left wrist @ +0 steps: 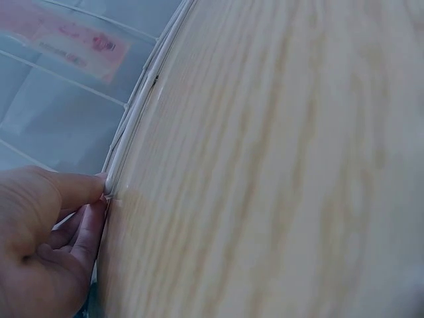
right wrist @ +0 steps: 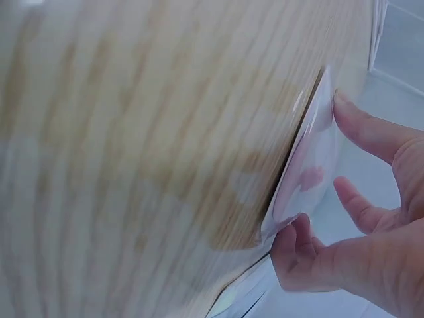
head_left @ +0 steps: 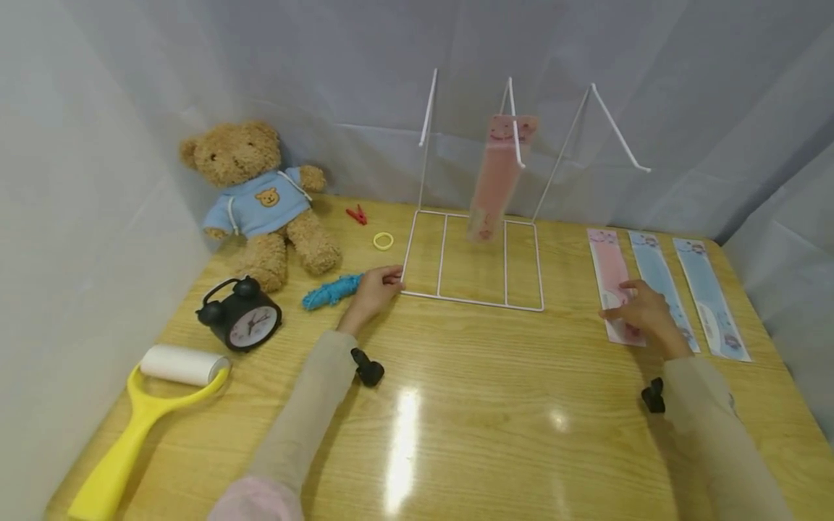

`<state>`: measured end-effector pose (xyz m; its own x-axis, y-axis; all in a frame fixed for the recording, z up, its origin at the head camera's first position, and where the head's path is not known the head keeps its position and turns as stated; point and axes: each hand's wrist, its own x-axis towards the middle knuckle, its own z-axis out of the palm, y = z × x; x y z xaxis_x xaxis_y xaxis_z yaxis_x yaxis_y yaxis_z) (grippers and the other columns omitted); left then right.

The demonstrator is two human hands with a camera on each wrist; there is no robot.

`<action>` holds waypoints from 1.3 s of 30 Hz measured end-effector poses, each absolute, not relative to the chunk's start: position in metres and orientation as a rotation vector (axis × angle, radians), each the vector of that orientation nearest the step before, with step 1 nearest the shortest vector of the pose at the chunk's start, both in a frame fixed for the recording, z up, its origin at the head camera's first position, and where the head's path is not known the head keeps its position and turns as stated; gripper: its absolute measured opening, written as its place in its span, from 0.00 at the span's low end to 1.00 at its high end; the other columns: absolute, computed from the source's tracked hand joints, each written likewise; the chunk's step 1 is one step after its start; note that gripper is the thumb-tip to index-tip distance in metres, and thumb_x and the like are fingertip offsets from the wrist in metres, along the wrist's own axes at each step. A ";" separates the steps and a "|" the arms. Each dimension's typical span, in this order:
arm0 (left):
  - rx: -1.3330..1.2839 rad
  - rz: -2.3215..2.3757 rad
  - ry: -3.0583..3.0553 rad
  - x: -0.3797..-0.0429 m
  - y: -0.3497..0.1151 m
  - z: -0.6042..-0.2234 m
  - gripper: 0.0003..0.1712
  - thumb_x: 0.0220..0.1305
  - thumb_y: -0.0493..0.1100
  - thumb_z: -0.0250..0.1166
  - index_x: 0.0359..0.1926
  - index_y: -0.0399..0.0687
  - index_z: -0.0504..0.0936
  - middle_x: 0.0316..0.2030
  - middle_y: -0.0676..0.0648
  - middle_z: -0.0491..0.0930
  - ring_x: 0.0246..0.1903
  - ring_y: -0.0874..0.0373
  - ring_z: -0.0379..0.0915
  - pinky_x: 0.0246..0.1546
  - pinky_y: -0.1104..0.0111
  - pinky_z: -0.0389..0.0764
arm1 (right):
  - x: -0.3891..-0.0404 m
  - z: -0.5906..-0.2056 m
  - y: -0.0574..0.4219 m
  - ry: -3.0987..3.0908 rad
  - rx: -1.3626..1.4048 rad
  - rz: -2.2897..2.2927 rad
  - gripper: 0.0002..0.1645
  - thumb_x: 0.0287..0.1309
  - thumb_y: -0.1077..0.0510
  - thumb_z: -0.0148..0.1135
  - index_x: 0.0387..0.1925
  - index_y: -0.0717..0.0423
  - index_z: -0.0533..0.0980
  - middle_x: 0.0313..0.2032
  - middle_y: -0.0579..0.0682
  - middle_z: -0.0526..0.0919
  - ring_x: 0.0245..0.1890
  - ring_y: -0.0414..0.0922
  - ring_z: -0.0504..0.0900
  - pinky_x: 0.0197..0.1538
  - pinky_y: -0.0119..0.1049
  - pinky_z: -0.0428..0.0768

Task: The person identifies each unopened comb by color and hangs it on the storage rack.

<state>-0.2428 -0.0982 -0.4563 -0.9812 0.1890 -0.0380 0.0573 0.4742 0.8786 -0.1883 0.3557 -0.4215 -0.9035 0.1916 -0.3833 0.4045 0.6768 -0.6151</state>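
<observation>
My left hand pinches the front left corner of a white wire rack between thumb and fingers. In the left wrist view the fingertips meet on the rack's wire. A long flat pink packet hangs on the rack's middle hook. On the right side of the table, my right hand holds a second pink packet across its lower part. The right wrist view shows digits at both edges of this packet, which bows slightly between them. Two blue packets lie beside it.
A teddy bear, a black alarm clock and a yellow-handled lint roller are at the left. Near the rack lie a blue rope bundle, a yellow ring and a red clip. Grey curtain encloses the table.
</observation>
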 end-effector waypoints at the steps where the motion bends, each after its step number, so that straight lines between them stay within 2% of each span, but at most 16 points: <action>1: 0.215 1.534 2.582 -0.243 -0.098 -0.456 0.23 0.65 0.32 0.58 0.61 0.30 0.71 0.53 0.33 0.76 0.51 0.44 0.74 0.53 0.59 0.76 | -0.188 -0.421 0.356 2.605 0.478 -1.058 0.55 0.51 0.56 0.69 0.70 0.69 0.47 0.55 0.74 0.58 0.23 0.43 0.68 0.24 0.34 0.74; 5: 0.219 1.536 2.580 -0.243 -0.098 -0.455 0.23 0.65 0.31 0.58 0.61 0.29 0.71 0.53 0.32 0.76 0.51 0.43 0.74 0.52 0.59 0.76 | -0.186 -0.420 0.356 2.607 0.466 -1.078 0.54 0.51 0.56 0.69 0.70 0.69 0.48 0.57 0.76 0.56 0.28 0.46 0.70 0.26 0.34 0.76; 8: 0.222 1.537 2.577 -0.243 -0.098 -0.455 0.23 0.66 0.31 0.58 0.61 0.29 0.70 0.53 0.32 0.76 0.51 0.43 0.73 0.52 0.59 0.76 | -0.186 -0.420 0.358 2.657 0.390 -1.044 0.50 0.52 0.57 0.68 0.68 0.71 0.51 0.58 0.78 0.58 0.38 0.56 0.72 0.31 0.36 0.76; 10: 0.217 1.538 2.577 -0.243 -0.098 -0.455 0.23 0.66 0.32 0.58 0.61 0.29 0.71 0.53 0.32 0.76 0.51 0.43 0.73 0.52 0.59 0.76 | -0.187 -0.421 0.358 2.699 0.345 -1.018 0.48 0.51 0.57 0.68 0.66 0.72 0.53 0.59 0.80 0.56 0.45 0.61 0.68 0.34 0.36 0.77; 13: 0.216 1.539 2.581 -0.243 -0.098 -0.455 0.23 0.65 0.31 0.58 0.61 0.29 0.71 0.53 0.32 0.76 0.51 0.43 0.74 0.52 0.59 0.76 | -0.188 -0.423 0.359 2.748 0.292 -0.982 0.47 0.51 0.57 0.68 0.65 0.73 0.55 0.59 0.81 0.57 0.48 0.64 0.66 0.35 0.37 0.77; 15: 0.219 1.536 2.581 -0.243 -0.098 -0.455 0.23 0.65 0.31 0.58 0.61 0.29 0.71 0.53 0.32 0.76 0.51 0.43 0.74 0.53 0.59 0.76 | -0.187 -0.425 0.360 2.756 0.278 -0.979 0.47 0.52 0.57 0.68 0.66 0.73 0.55 0.60 0.80 0.57 0.50 0.65 0.65 0.40 0.42 0.77; 18: 0.227 1.532 2.575 -0.242 -0.098 -0.455 0.23 0.66 0.31 0.58 0.61 0.29 0.71 0.54 0.32 0.76 0.51 0.43 0.73 0.53 0.59 0.76 | -0.186 -0.427 0.364 2.773 0.260 -0.959 0.47 0.54 0.55 0.67 0.67 0.73 0.55 0.62 0.80 0.56 0.54 0.66 0.63 0.50 0.51 0.73; 19: 0.232 1.530 2.575 -0.243 -0.098 -0.455 0.23 0.66 0.32 0.58 0.61 0.29 0.70 0.54 0.32 0.76 0.51 0.43 0.73 0.53 0.59 0.76 | -0.185 -0.427 0.365 2.775 0.266 -0.963 0.47 0.55 0.54 0.66 0.67 0.73 0.55 0.62 0.79 0.55 0.54 0.66 0.62 0.50 0.51 0.73; 21: 0.232 1.534 2.572 -0.243 -0.098 -0.456 0.23 0.66 0.31 0.58 0.61 0.29 0.70 0.54 0.32 0.76 0.51 0.43 0.73 0.53 0.59 0.76 | -0.183 -0.429 0.367 2.776 0.299 -1.000 0.44 0.57 0.55 0.64 0.67 0.71 0.56 0.56 0.77 0.67 0.45 0.62 0.72 0.43 0.49 0.77; 23: 0.227 1.540 2.572 -0.243 -0.098 -0.456 0.23 0.65 0.31 0.58 0.61 0.29 0.71 0.53 0.32 0.76 0.51 0.43 0.74 0.53 0.59 0.76 | -0.181 -0.429 0.367 2.774 0.337 -1.058 0.41 0.59 0.56 0.63 0.67 0.69 0.58 0.39 0.69 0.78 0.29 0.53 0.77 0.31 0.41 0.78; 24: 0.224 1.542 2.572 -0.242 -0.098 -0.456 0.23 0.65 0.31 0.58 0.61 0.29 0.71 0.53 0.32 0.76 0.51 0.43 0.74 0.53 0.59 0.76 | -0.180 -0.429 0.367 2.770 0.355 -1.097 0.39 0.60 0.56 0.62 0.68 0.68 0.59 0.30 0.63 0.79 0.21 0.47 0.74 0.24 0.37 0.76; 26: 0.217 1.545 2.571 -0.242 -0.098 -0.456 0.23 0.65 0.31 0.58 0.61 0.29 0.71 0.53 0.32 0.76 0.51 0.43 0.74 0.52 0.59 0.76 | -0.177 -0.429 0.366 2.759 0.377 -1.191 0.36 0.61 0.58 0.60 0.67 0.66 0.60 0.20 0.49 0.73 0.11 0.38 0.67 0.16 0.33 0.72; 28: 0.217 1.546 2.571 -0.242 -0.098 -0.456 0.23 0.65 0.31 0.58 0.61 0.29 0.71 0.53 0.32 0.76 0.51 0.43 0.74 0.52 0.59 0.77 | -0.174 -0.427 0.365 2.754 0.378 -1.254 0.35 0.63 0.59 0.58 0.68 0.67 0.60 0.18 0.44 0.70 0.11 0.36 0.67 0.15 0.32 0.71; 35: 0.232 1.539 2.583 -0.243 -0.098 -0.457 0.23 0.65 0.31 0.58 0.61 0.28 0.71 0.53 0.31 0.76 0.50 0.42 0.74 0.52 0.59 0.77 | -0.169 -0.425 0.361 2.687 0.480 -1.480 0.31 0.67 0.55 0.53 0.68 0.62 0.62 0.15 0.41 0.73 0.13 0.35 0.70 0.15 0.32 0.72; 39: 0.230 1.534 2.581 -0.243 -0.098 -0.456 0.23 0.65 0.31 0.58 0.61 0.28 0.71 0.53 0.31 0.76 0.51 0.42 0.74 0.52 0.59 0.77 | -0.166 -0.424 0.355 2.703 0.508 -1.603 0.30 0.66 0.56 0.55 0.66 0.62 0.63 0.23 0.39 0.73 0.13 0.34 0.71 0.15 0.30 0.75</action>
<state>-0.2430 -0.0977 -0.4562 -0.9799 0.1966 -0.0344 0.0637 0.4715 0.8795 -0.1657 0.3548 -0.4240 -0.9483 0.2918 -0.1247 0.2495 0.4424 -0.8614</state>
